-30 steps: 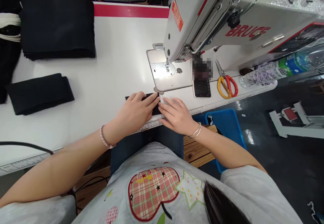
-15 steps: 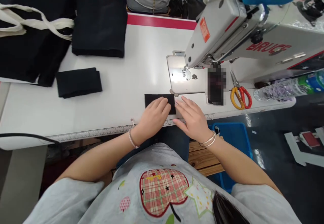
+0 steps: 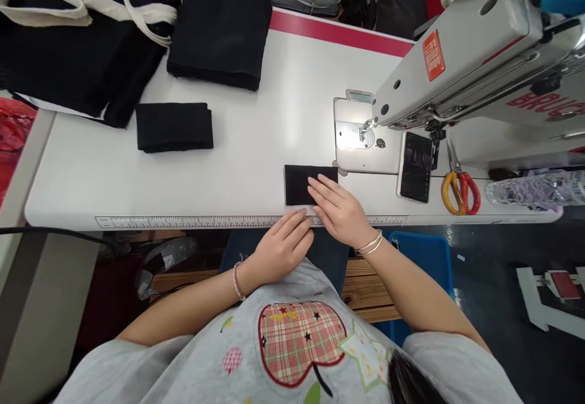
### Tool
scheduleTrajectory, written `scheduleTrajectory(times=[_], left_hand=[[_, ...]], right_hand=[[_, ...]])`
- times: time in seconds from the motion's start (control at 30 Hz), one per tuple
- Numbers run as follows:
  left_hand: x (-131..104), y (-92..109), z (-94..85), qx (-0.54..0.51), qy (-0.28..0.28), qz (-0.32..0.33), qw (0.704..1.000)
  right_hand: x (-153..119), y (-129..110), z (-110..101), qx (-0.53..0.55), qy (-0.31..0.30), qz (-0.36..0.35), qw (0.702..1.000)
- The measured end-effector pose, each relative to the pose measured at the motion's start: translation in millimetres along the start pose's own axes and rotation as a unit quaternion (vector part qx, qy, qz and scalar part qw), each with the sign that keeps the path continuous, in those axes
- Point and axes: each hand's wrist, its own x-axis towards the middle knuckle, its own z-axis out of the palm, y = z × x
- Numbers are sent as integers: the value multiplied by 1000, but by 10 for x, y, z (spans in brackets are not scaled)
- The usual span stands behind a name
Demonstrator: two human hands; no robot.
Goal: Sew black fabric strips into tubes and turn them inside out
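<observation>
A small folded piece of black fabric point(image 3: 298, 186) lies flat near the front edge of the white sewing table point(image 3: 247, 178). My right hand point(image 3: 340, 209) rests on its right part, fingers stretched out and lying flat. Just below the fabric, at the table's edge, is my left hand point(image 3: 286, 244), with its fingers extended and the fingertips over the printed ruler strip point(image 3: 192, 222). It is apart from the fabric and holds nothing. Right of the fabric stands the sewing machine point(image 3: 457, 56), its presser foot point(image 3: 365, 128) above the metal needle plate point(image 3: 345, 157).
A folded black bundle point(image 3: 174, 127) lies at the left, with larger black fabric stacks point(image 3: 219, 26) and cream straps point(image 3: 105, 11) behind it. Right of the needle plate are a phone point(image 3: 415, 166), scissors point(image 3: 459, 191) and a clear bottle point(image 3: 534, 191). A blue bin point(image 3: 425, 258) stands below.
My left hand has come off the fabric and drawn back to the table edge. My right hand has moved onto the fabric's right part. The view has shifted, too.
</observation>
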Motion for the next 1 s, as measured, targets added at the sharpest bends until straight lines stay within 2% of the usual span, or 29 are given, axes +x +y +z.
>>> scheduleTrajectory(times=[0.13, 0.33, 0.5, 0.6, 0.7, 0.83, 1.0], left_hand=[[-11, -43, -91, -10, 20, 20, 1000], [66, -316, -206, -8, 28, -70, 997], [176, -487, -316, -32, 8, -90, 995], [374, -570, -507, -92, -46, -125, 987], [588, -741, -638, -151, -96, -223, 958], [803, -1041, -585, -251, -218, -274, 902], [1012, -1245, -511, -206, -338, -330, 857]], right_hand=[[71, -86, 14, -12, 35, 24, 999], [79, -137, 97, -15, 63, 53, 997], [90, -174, 119, -17, 71, 55, 996], [122, -215, 102, -10, 56, 67, 996], [126, -217, 88, -11, 47, 66, 997], [71, -147, 90, -14, 56, 48, 997], [17, -78, 103, 12, 42, 35, 998]])
